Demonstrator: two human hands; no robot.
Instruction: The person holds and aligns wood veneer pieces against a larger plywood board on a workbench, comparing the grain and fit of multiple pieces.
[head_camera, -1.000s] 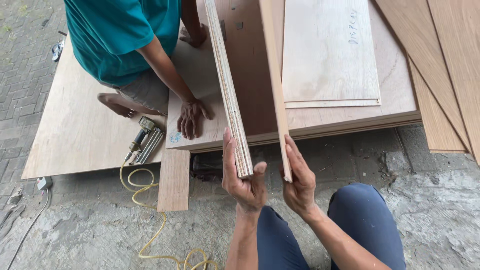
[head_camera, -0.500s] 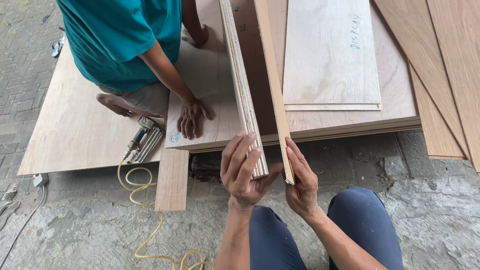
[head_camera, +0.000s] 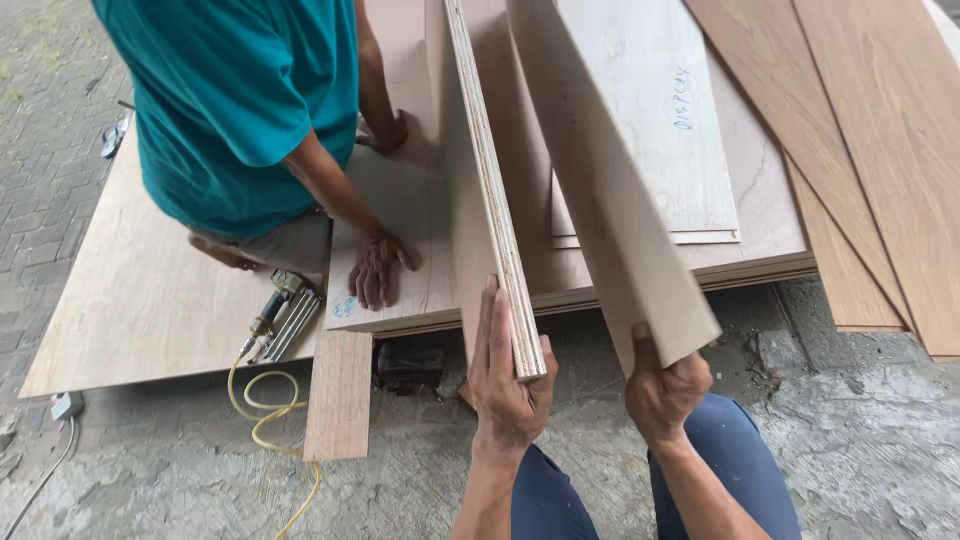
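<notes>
My left hand (head_camera: 508, 375) grips the near end of a plywood panel (head_camera: 480, 170) that stands on its edge, its layered edge facing me. My right hand (head_camera: 665, 385) holds the near lower corner of a second pale panel (head_camera: 610, 190), which leans to the right. Both panels run away from me over a stack of large boards (head_camera: 770, 240). Across from me a person in a teal shirt (head_camera: 250, 100) crouches on the boards, with one hand (head_camera: 378, 268) flat on a pale board and the other hand (head_camera: 385, 130) farther back.
A nail gun (head_camera: 280, 318) with a yellow coiled hose (head_camera: 265, 420) lies by the crouching person. A narrow wooden plank (head_camera: 340, 395) sticks out toward me. Brown veneer sheets (head_camera: 880, 150) lie at the right. A dark block (head_camera: 410, 365) sits under the stack. Rough concrete floor (head_camera: 150, 470) surrounds everything.
My view moved closer. The right panel has tipped from upright to leaning right, showing its broad face. My left hand shifted its grip on the upright panel's end.
</notes>
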